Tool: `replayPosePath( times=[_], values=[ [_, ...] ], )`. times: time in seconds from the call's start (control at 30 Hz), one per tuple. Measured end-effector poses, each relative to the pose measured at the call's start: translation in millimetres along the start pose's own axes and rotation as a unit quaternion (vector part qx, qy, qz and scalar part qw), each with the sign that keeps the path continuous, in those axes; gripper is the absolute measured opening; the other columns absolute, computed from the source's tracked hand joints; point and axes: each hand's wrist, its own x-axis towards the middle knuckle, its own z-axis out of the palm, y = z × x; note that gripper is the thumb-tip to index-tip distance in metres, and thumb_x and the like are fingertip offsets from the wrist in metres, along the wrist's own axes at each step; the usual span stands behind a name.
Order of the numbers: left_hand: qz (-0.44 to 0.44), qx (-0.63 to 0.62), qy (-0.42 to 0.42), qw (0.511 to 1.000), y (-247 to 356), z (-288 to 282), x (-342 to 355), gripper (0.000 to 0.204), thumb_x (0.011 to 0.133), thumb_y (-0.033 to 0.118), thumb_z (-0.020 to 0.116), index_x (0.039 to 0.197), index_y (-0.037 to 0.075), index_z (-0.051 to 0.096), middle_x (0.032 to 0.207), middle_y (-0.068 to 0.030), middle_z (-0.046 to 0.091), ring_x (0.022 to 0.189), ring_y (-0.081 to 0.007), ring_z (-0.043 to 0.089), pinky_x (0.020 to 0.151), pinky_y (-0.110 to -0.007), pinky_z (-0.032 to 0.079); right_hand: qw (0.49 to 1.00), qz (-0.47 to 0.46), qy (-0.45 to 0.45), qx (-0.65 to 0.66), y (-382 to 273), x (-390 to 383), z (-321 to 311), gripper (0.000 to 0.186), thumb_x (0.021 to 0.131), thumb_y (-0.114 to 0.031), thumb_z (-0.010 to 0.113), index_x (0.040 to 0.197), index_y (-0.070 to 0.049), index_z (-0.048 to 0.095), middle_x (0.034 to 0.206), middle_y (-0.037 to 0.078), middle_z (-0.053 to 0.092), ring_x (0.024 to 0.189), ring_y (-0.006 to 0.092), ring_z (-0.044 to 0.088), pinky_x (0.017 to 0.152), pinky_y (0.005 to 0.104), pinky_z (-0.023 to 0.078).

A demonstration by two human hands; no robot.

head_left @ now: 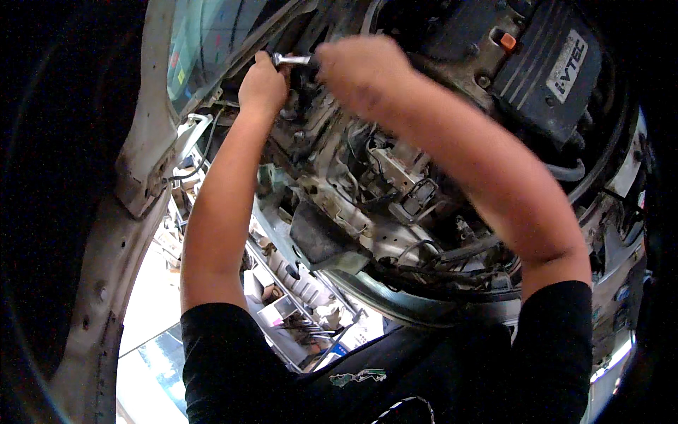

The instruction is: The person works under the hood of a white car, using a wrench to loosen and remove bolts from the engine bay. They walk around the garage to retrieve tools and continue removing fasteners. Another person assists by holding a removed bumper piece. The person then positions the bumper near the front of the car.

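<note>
Two bare arms are reaching over an open engine bay [402, 173], and the hands are meeting at a ratchet [295, 61] near the top, close to the foot of the windshield [201, 46]. The right hand [361, 69] is gripping its dark handle, the fist looking blurred from where I'm standing. The left hand [263, 85] is closing round the head end, thumb alongside the shiny metal; its other fingers are mostly hiding, so I can't tell how firmly it is holding. Nor can I tell what the ratchet is sitting on. The bright shank is lying bare between the hands.

To the right, a black engine cover [540, 85] is sitting beyond the right forearm, with an orange handle [507, 42] poking up beside it and a grey hose [567, 171] curving below. Over on the left, a pale panel [134, 169] is running down past the windshield. Clutter [286, 311] is showing beneath the arms, beside the person's black shirt [431, 360].
</note>
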Motion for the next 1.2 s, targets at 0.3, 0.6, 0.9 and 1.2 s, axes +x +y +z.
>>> replayPosePath(
  times=[0.3, 0.6, 0.9, 1.2],
  values=[
    [-0.067, 0.073, -0.083, 0.992, 16, -15, 3, 0.06, 0.095, 0.053, 0.049, 0.111, -0.005, 0.053, 0.104, -0.0252, 0.067, 0.1, -0.0405, 0.065, 0.085, -0.048, 0.051, 0.991, -0.086, -0.02, -0.097, 22, 16, 6, 0.008, 0.08, -0.015, 0.062, 0.081, -0.008, 0.067, 0.077, 0.012, 0.068, 0.07, 0.0288, 0.068, 0.06, 0.0411, 0.056],
    [-0.085, 0.119, -0.126, 0.981, 13, -25, 2, 0.058, 0.094, 0.056, 0.048, 0.11, 0.004, 0.067, 0.112, -0.0209, 0.067, 0.106, -0.0367, 0.064, 0.087, -0.045, 0.051, 1.0, -0.007, -0.018, -0.015, 2, -1, 19, 0.022, 0.09, -0.027, 0.06, 0.096, -0.006, 0.064, 0.079, 0.016, 0.068, 0.076, 0.0362, 0.068, 0.066, 0.0432, 0.056],
    [-0.112, 0.14, -0.161, 0.971, 39, -36, 7, 0.059, 0.095, 0.056, 0.045, 0.112, 0.005, 0.069, 0.113, -0.0179, 0.068, 0.107, -0.037, 0.064, 0.089, -0.045, 0.05, 0.968, -0.033, -0.161, -0.188, 27, 41, -41, 0.019, 0.083, -0.023, 0.063, 0.094, -0.011, 0.071, 0.1, 0.009, 0.067, 0.1, 0.0277, 0.061, 0.08, 0.0406, 0.049],
    [-0.021, 0.186, -0.141, 0.972, 31, -43, 14, 0.037, 0.095, 0.036, 0.051, 0.112, 0.006, 0.064, 0.11, -0.022, 0.068, 0.107, -0.0353, 0.065, 0.087, -0.046, 0.051, 0.994, 0.032, 0.102, -0.032, -1, 8, 26, 0.027, 0.091, -0.029, 0.059, 0.08, -0.005, 0.065, 0.071, 0.015, 0.066, 0.07, 0.0334, 0.067, 0.059, 0.0434, 0.053]
  ],
)
